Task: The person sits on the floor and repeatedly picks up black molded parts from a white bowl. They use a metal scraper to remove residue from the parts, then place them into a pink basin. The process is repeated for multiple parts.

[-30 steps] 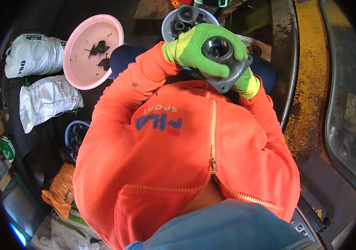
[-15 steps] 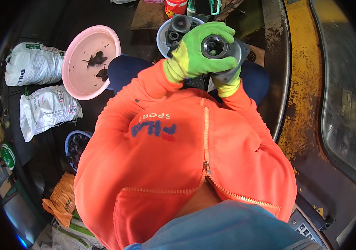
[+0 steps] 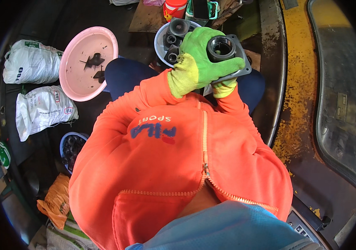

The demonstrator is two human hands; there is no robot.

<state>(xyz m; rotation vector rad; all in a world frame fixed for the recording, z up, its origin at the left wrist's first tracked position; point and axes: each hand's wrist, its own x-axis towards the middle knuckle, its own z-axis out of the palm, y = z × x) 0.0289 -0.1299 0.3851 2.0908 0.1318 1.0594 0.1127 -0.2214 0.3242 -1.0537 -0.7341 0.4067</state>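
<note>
We have one black part in hand, held up above our lap, just beyond the right edge of the blue tub. Its round collar faces up, and its square flange shows past the glove. Our left hand is curled round the collar, thumb along the near side, holding it. Our right hand is under the flange; only its cuff shows well, so we cannot tell how its fingers stand or how firmly they support the part.

As for how far along we are, this part looks to be mid-handling: both hands are at it, and it rests on nothing else. A little green shows inside the collar; we cannot tell what it is.

Similar parts sit in the blue tub, one by its far edge and others toward its near edge. Whether these are finished or waiting, we cannot tell. Two dark scraps lie in the pink basin, one right of its middle, one by its right edge, perhaps trimmings from work done. At lower left, a small tub holds many dark pieces, too small to judge as done or not.
</note>
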